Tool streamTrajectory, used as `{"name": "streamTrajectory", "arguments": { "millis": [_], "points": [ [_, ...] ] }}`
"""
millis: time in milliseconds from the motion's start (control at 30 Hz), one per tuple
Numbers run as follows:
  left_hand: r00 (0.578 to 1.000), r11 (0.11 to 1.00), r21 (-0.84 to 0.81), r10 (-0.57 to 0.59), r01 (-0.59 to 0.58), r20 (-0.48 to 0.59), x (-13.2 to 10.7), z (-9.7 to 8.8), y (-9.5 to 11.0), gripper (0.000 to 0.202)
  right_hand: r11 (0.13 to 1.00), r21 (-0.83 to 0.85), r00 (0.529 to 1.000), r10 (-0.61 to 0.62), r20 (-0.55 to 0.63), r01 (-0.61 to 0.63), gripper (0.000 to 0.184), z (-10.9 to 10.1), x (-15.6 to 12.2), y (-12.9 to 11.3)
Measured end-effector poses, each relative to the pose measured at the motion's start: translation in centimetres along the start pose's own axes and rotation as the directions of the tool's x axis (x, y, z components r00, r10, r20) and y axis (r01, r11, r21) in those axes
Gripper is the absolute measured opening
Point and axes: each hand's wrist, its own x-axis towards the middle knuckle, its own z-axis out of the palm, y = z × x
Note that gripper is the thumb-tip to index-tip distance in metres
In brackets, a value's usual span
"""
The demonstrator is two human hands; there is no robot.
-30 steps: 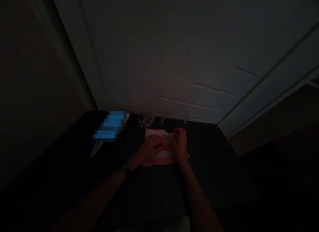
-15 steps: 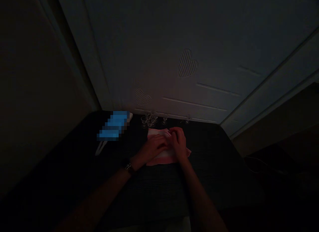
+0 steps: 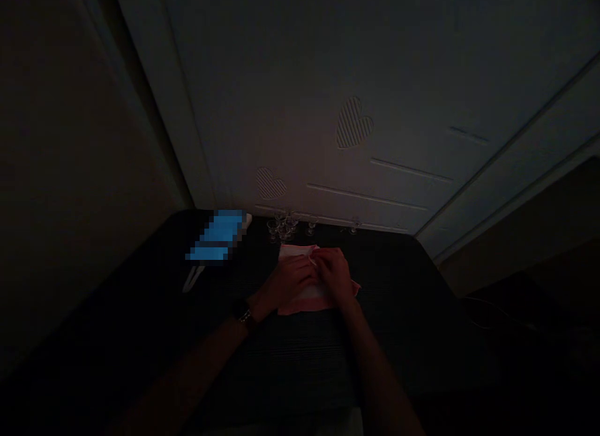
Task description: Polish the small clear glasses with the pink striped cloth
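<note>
A pink-and-white cloth (image 3: 307, 303) lies on the dark table, its left part spread out and its upper middle bunched. Across its left half rests my left hand (image 3: 294, 275), fingers stretched out and lying on the fabric, with a dark watch on the wrist. My right hand (image 3: 335, 270) is curled over the right half, fingers bent and pinching a raised fold near the middle. The fingertips of both hands almost meet there. It is dim, so whether anything lies under the fold I cannot tell.
Several small clear stemmed glasses (image 3: 282, 225) stand behind the cloth near the wall (image 3: 300, 111). A lone glass (image 3: 312, 225) and another glass (image 3: 355, 227) stand further right. On the left lies a blurred blue-screened device (image 3: 218, 235) with a white strap or cable (image 3: 192, 278).
My right hand has lowered and shifted slightly left, its fingers now closed over the fold. My left hand has moved slightly right towards it. The cloth has stayed in place.
</note>
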Motion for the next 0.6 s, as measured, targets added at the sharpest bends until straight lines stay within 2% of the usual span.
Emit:
{"name": "streamTrajectory", "arguments": {
  "millis": [133, 367, 600],
  "points": [
    [1.000, 1.000, 0.001, -0.007, 0.007, 0.018, -0.1, 0.1, -0.2, 0.016, 1.000, -0.005, 1.000, 0.016, -0.006, -0.016, 0.017, 0.2, 0.0, 0.4],
    [1.000, 1.000, -0.007, -0.005, 0.005, 0.019, 0.0, -0.1, -0.1, 0.016, 0.989, -0.003, 0.980, 0.144, -0.137, -0.145, 0.008, 0.6, -0.1, 1.1],
    [0.999, 1.000, 0.013, -0.001, 0.000, 0.037, -0.2, 0.1, -0.3, 0.016, 0.970, 0.072, 0.962, 0.239, -0.133, -0.231, 0.012, 0.8, -0.1, 2.1]
  ]
}}
